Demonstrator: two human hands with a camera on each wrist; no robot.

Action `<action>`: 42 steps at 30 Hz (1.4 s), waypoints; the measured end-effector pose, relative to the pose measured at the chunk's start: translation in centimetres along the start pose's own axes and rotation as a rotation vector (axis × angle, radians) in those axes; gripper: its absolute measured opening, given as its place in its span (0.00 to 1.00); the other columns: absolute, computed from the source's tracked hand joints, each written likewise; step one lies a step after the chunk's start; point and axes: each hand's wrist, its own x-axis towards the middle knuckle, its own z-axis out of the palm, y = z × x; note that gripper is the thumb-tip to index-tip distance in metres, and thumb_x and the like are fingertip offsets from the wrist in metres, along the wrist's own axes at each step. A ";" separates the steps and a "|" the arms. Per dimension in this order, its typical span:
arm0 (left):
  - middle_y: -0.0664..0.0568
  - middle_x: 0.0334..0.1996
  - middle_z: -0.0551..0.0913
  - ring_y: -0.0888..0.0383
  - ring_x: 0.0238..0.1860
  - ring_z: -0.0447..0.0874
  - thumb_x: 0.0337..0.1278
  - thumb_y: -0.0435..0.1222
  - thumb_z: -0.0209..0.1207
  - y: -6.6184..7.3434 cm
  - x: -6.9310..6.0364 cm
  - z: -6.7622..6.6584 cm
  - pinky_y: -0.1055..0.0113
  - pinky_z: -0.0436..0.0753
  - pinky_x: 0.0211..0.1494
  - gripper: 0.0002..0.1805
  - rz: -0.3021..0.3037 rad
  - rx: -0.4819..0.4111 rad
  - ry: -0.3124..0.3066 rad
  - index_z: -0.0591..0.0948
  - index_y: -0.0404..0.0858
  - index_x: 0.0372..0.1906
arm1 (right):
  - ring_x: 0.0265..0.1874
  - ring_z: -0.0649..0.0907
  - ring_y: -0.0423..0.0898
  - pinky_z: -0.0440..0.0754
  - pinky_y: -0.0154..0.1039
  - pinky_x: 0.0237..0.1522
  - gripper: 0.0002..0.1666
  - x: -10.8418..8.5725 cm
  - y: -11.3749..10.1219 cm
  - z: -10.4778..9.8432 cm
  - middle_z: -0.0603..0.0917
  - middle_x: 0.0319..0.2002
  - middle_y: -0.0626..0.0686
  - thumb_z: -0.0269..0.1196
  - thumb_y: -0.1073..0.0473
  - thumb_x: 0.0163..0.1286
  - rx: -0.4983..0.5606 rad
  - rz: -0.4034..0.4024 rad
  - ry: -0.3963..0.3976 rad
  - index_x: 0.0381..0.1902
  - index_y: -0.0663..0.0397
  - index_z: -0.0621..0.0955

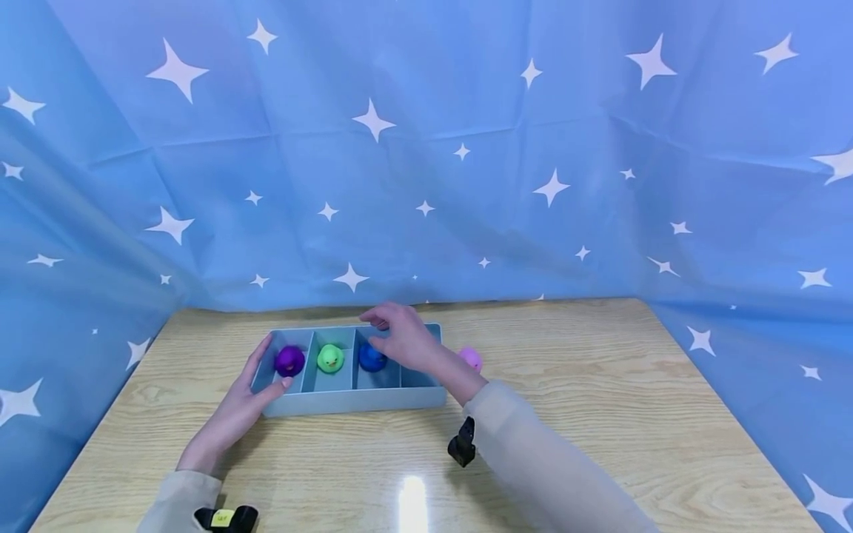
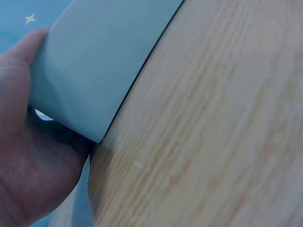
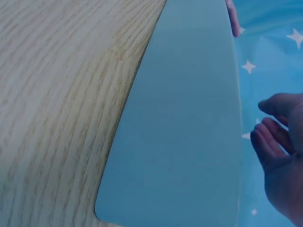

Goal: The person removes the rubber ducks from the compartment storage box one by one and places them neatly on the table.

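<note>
A small yellow label (image 1: 223, 518) sits on the black device (image 1: 247, 518) at my left cuff (image 1: 181, 494). It bears dark marks, too small and blurred for me to make out. I can read no words, numbers or brands.

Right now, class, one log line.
left hand: grips tray; right hand: over tray; purple toy, green toy, blue toy: inside; pink toy: outside
</note>
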 end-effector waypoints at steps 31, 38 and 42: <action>0.40 0.83 0.36 0.29 0.79 0.31 0.72 0.50 0.59 0.0 0.0 0.0 0.20 0.40 0.68 0.51 0.005 -0.013 0.007 0.36 0.61 0.84 | 0.52 0.86 0.49 0.83 0.40 0.56 0.23 1.2 1.7 0.3 0.87 0.54 0.57 0.67 0.70 0.68 -0.124 -0.004 -0.243 0.62 0.62 0.82; 0.40 0.83 0.36 0.29 0.79 0.31 0.71 0.50 0.60 0.0 -0.1 0.1 0.20 0.40 0.69 0.51 0.015 -0.025 0.003 0.37 0.61 0.84 | 0.49 0.87 0.49 0.84 0.38 0.53 0.20 1.1 1.6 0.7 0.88 0.50 0.57 0.67 0.73 0.67 -0.124 -0.021 -0.243 0.56 0.64 0.85; 0.39 0.83 0.36 0.29 0.79 0.31 0.71 0.50 0.60 0.0 -0.1 0.1 0.21 0.40 0.69 0.51 0.019 -0.023 0.003 0.37 0.60 0.84 | 0.48 0.87 0.47 0.84 0.36 0.52 0.18 1.1 1.8 0.8 0.88 0.49 0.57 0.69 0.71 0.67 -0.147 -0.031 -0.244 0.54 0.64 0.85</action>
